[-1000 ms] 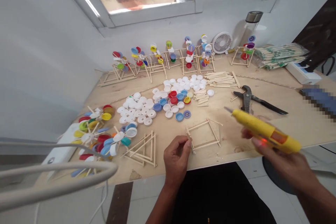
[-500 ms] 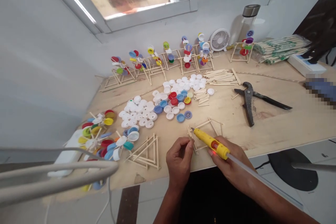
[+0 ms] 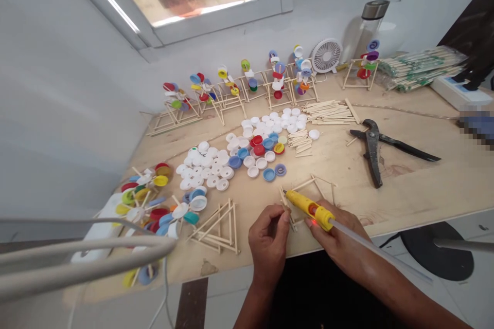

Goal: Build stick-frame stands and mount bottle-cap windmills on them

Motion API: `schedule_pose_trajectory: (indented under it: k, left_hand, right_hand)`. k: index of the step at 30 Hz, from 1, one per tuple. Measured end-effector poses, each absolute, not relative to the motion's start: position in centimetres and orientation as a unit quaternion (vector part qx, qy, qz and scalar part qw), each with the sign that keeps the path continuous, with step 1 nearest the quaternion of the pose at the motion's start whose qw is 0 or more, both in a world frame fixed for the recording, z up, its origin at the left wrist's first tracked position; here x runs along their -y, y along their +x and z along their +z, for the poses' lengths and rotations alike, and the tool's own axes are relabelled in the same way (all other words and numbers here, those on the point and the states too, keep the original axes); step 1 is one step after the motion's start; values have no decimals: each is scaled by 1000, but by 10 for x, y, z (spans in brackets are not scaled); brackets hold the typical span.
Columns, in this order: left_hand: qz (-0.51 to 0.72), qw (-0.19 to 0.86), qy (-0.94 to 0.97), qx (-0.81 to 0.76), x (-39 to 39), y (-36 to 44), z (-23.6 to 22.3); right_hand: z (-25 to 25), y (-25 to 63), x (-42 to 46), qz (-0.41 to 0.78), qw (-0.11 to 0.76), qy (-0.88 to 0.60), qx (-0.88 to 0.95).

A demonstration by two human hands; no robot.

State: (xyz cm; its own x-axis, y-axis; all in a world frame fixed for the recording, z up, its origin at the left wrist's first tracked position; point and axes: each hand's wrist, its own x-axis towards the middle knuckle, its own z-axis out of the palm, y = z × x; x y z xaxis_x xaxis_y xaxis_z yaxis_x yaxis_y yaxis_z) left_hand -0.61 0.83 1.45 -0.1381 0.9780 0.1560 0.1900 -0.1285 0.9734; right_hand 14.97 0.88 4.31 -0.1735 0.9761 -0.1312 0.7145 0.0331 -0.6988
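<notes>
My right hand (image 3: 339,231) is wrapped around a yellow hot glue gun (image 3: 304,204), with a long clear glue stick (image 3: 370,241) running out of its back end. The gun's dark nozzle points left, close to the upper end of a wooden stick (image 3: 283,196). That stick is at the left side of a small stick frame (image 3: 303,184) lying on the table. My left hand (image 3: 268,241) is closed, thumb and fingertips pinching along this stick; the fingers partly hide it. Left of it lies a triangular stick frame (image 3: 219,226).
White bottle caps (image 3: 208,164) and coloured caps are heaped mid-table. Pliers (image 3: 372,151) rest at right, near piled sticks (image 3: 330,112). Finished cap wheels on stick stands (image 3: 278,79) line the wall beside a small fan (image 3: 327,55). A pale cable (image 3: 96,262) crosses the lower left.
The view has shifted a little, so most things appear slightly further right. Both hands keep nearly the same pose, with the glue gun's nozzle still beside the stick.
</notes>
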Motion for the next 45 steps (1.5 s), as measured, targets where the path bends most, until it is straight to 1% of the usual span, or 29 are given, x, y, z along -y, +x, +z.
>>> schedule_pose_trajectory:
  k: [8,28,37,45]
  left_hand:
    - [521,379,545,-536,-7,-7,13]
    - [518,384,541,-540,-8,-11,11]
    - [518,386,538,-541,-7,-11,12]
    - [514,398,526,-549,-7,-11,13]
  right_hand:
    - [44,149,-11,295,210,-608,706]
    - [44,145,-15,287,195,-605,717]
    - [45,146,-15,294,169,-609,717]
    - [47,146,-15,294,177,-610,714]
